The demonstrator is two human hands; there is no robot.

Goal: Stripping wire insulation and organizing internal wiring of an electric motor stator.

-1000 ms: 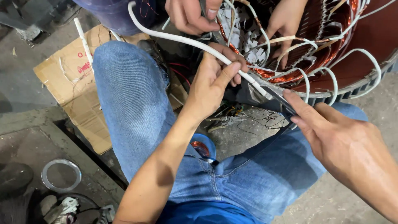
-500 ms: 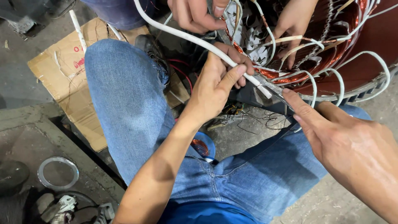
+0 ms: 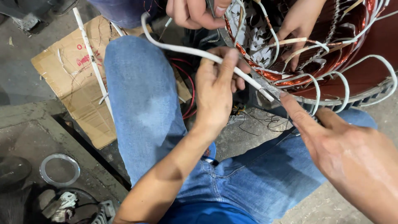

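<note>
Over a workshop floor, head view: the person's left hand [image 3: 215, 89] pinches a white insulating sleeve [image 3: 195, 52] between thumb and fingers, the grip clenched on it just short of a stator's copper windings [image 3: 331, 54]. The right hand [image 3: 331, 141] is not closed on anything; its extended finger presses at the sleeve's end where it meets the stator rim [image 3: 373, 93]. The sleeve arcs from above the left knee to the windings; it looks light, limp enough to bend and probably slick, so a hold close to its end would likely steer it best. The fine enamelled wire looks easy to nick. Two hands of a co-worker [image 3: 195, 12] work the coils from the far side, crowding the top; white loops of tubing [image 3: 327, 85] hem the rim. Open room lies only toward the lap and the cardboard sheet [image 3: 70, 79] at left.
</note>
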